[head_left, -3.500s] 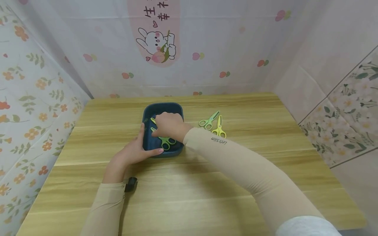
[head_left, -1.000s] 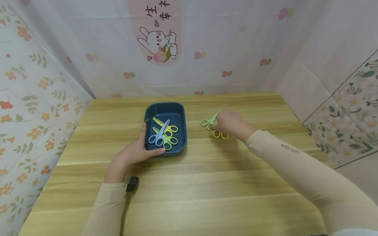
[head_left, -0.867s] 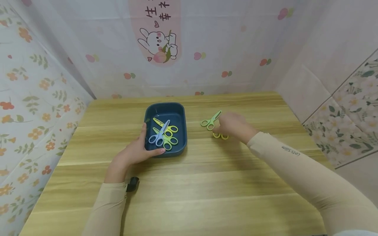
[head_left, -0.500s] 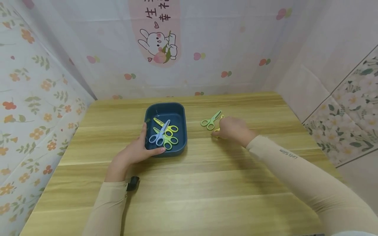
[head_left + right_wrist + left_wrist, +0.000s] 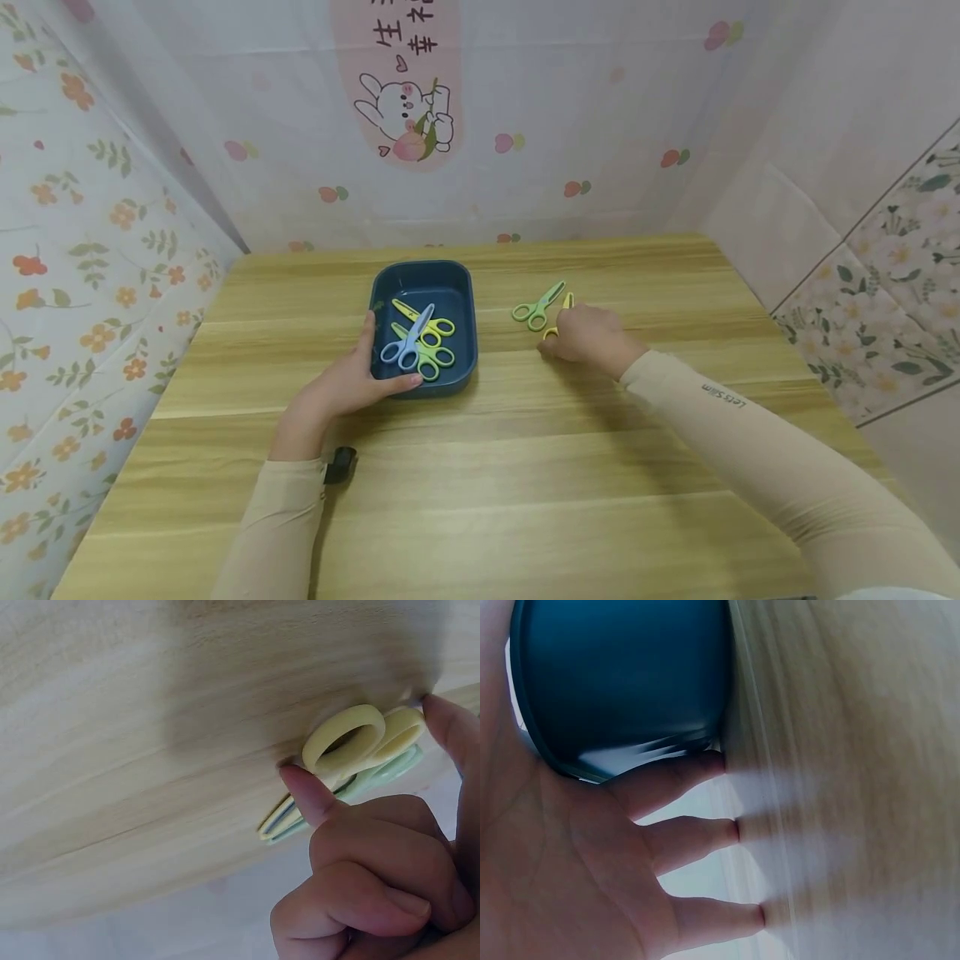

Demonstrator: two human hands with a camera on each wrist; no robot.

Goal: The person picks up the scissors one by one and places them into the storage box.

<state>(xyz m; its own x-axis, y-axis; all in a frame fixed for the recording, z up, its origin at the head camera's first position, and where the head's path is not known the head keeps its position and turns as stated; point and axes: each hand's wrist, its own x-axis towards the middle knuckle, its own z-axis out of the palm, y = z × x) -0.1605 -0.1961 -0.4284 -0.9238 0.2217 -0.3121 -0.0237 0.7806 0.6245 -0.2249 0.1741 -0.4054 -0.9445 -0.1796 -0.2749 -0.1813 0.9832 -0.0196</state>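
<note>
My left hand [image 5: 341, 387] rests against the near left corner of a dark blue tray [image 5: 467, 367], thumb along the near rim. Its other fingers look straight in the left wrist view, tips at the table beside the tray wall [image 5: 630, 667]. Inside the tray lie overlapping blue scissors [image 5: 414, 333], yellow scissors [image 5: 405, 310] and green scissors [image 5: 437, 358]. To the right, my right hand [image 5: 592, 337] pinches another pair of yellow scissors [image 5: 341, 739] at the finger loops, thumb and index finger on either side. The remaining fingers are curled. More green scissors [image 5: 538, 308] lie just left of that hand.
The wooden table [image 5: 525, 483] reaches back to a patterned curtain [image 5: 600, 108]. Printed cloth [image 5: 112, 250] hangs on the left, and a floral panel [image 5: 900, 275] is at the right. A black strap mount [image 5: 341, 465] sits at the left wrist.
My right hand has left the tray, where the blue scissors now show, and gone right to the yellow scissors. In the last second it has settled at their loops. The left hand stays.
</note>
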